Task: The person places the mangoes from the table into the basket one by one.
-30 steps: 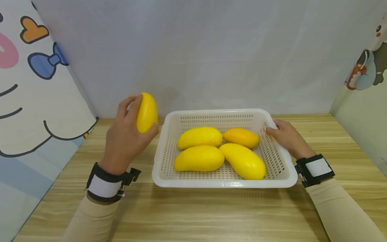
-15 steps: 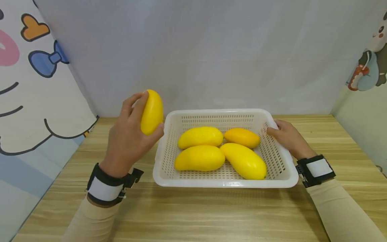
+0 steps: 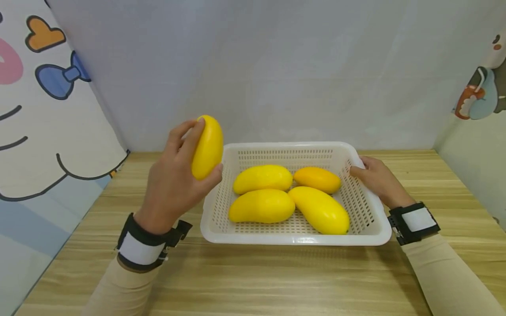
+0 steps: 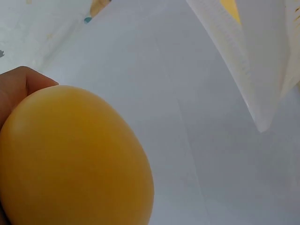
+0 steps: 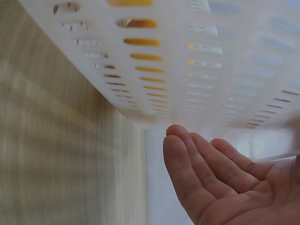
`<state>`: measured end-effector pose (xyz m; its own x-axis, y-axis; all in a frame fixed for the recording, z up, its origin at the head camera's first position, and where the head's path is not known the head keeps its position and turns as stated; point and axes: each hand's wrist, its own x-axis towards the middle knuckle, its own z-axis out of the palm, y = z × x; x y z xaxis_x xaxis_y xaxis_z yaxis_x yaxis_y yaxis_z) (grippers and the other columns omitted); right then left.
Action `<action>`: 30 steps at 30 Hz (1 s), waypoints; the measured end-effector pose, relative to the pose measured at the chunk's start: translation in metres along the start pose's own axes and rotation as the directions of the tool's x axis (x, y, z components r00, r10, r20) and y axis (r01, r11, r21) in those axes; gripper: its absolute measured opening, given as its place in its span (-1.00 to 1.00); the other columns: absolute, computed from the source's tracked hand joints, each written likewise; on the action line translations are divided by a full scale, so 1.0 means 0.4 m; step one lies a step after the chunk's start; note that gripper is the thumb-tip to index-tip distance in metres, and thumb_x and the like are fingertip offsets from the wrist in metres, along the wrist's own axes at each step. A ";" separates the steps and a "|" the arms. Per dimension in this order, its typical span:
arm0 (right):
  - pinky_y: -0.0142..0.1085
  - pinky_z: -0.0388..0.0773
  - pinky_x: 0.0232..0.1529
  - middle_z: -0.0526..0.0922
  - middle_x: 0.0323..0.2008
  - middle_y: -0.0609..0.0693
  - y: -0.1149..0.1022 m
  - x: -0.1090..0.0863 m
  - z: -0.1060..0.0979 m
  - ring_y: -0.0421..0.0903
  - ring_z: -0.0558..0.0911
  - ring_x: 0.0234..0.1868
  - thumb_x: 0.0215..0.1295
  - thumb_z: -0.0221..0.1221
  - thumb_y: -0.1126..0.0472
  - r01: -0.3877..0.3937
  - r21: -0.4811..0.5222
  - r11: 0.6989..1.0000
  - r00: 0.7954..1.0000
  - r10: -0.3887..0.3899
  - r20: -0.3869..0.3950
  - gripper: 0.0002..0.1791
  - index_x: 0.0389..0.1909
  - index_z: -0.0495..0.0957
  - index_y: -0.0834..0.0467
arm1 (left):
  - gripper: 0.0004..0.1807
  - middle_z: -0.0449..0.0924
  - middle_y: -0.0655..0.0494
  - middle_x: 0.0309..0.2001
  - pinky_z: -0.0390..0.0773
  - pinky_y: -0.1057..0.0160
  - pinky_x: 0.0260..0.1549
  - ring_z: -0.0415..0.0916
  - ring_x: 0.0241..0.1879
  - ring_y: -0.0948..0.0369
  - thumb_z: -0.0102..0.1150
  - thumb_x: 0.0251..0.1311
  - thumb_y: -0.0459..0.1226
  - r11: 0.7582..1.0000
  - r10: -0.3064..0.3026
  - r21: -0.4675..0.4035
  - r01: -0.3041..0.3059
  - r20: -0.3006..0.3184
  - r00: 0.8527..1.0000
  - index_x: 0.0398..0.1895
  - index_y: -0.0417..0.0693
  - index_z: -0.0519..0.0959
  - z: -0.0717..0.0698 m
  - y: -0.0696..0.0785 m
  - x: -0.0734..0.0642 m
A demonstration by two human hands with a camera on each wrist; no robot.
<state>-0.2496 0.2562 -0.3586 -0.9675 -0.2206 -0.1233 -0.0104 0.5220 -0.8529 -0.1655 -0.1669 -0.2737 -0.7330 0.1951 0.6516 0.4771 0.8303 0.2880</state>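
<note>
A yellow mango (image 3: 210, 149) is gripped in my left hand (image 3: 171, 182), raised by the left end of a white plastic basket (image 3: 294, 239). It fills much of the left wrist view, where one bent finger (image 4: 26, 84) shows behind it. My right hand (image 3: 381, 182) holds the basket's right rim, thumb over the top; its fingers (image 5: 187, 173) are beside the slotted wall in the right wrist view. Inside the basket lie a back-left mango (image 3: 262, 179), a front-left mango (image 3: 262, 206), a front-right mango (image 3: 321, 210) and a smaller, more orange mango (image 3: 317, 180).
The basket stands on a wood-grain table (image 3: 276, 281). Behind it rises a pale grey sheet (image 3: 276, 74). A cartoon-printed panel (image 3: 47, 131) borders the left side, and a pale wall (image 3: 474, 153) with a cartoon figure the right.
My left hand has moved to the right with the mango, closer to the basket, where it now overlaps the left rim in the head view. The right hand keeps its hold.
</note>
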 end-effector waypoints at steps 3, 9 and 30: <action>-0.05 0.74 -0.40 0.58 -0.01 0.44 0.000 0.000 0.000 0.11 0.77 -0.34 0.52 -0.07 0.12 -0.001 -0.004 1.000 1.000 0.001 -0.001 -0.46 0.37 0.27 0.35 | -0.12 0.26 -0.06 0.43 0.64 0.07 -0.53 0.57 -0.12 -0.04 0.37 0.11 -0.12 1.000 0.022 0.000 -0.022 -0.002 1.000 0.53 -0.02 0.27 0.001 0.003 0.000; -0.04 0.74 -0.40 0.58 -0.01 0.44 0.000 0.001 0.000 0.11 0.77 -0.34 0.53 -0.07 0.13 -0.002 0.003 1.000 1.000 0.002 0.002 -0.46 0.38 0.26 0.35 | -0.13 0.28 -0.08 0.41 0.62 0.13 -0.57 0.51 -0.38 0.02 0.37 0.09 -0.10 0.995 0.096 0.004 -0.096 -0.011 0.995 0.51 -0.07 0.30 0.005 0.012 -0.001; -0.06 0.74 -0.38 0.57 -0.01 0.44 -0.003 -0.001 -0.001 0.10 0.77 -0.34 0.54 -0.07 0.12 -0.002 0.001 1.000 1.000 0.002 0.008 -0.46 0.39 0.24 0.36 | -0.09 0.31 -0.16 0.38 0.69 0.07 -0.47 0.57 -0.23 -0.04 0.37 0.07 -0.08 0.973 0.232 -0.012 -0.233 -0.021 0.972 0.52 -0.07 0.27 0.018 0.040 -0.002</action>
<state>-0.2493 0.2560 -0.3574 -0.9654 -0.2263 -0.1297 -0.0077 0.5217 -0.8531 -0.1610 -0.1500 -0.2746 -0.5915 0.3714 0.7156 0.6401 0.7561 0.1367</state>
